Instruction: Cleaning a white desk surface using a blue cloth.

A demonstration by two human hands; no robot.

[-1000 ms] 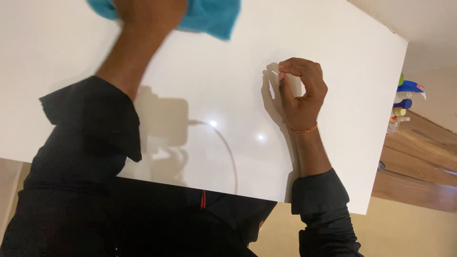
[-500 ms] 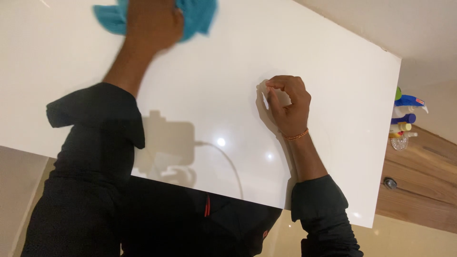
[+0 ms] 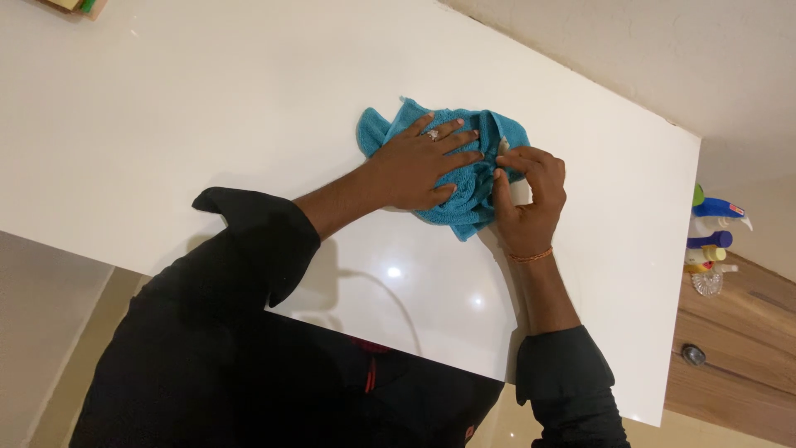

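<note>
My left hand (image 3: 419,170) lies flat, fingers spread, pressing the blue cloth (image 3: 464,166) onto the white tabletop (image 3: 166,124) — my right hand (image 3: 531,195) sits just beside it, fingers curled, pinching the cloth's edge; spray bottles (image 3: 713,241) stand beyond the tabletop's right end

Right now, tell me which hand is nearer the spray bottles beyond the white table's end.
Right. The right hand lies between the cloth and the spray bottles; the left hand lies farther off.
</note>
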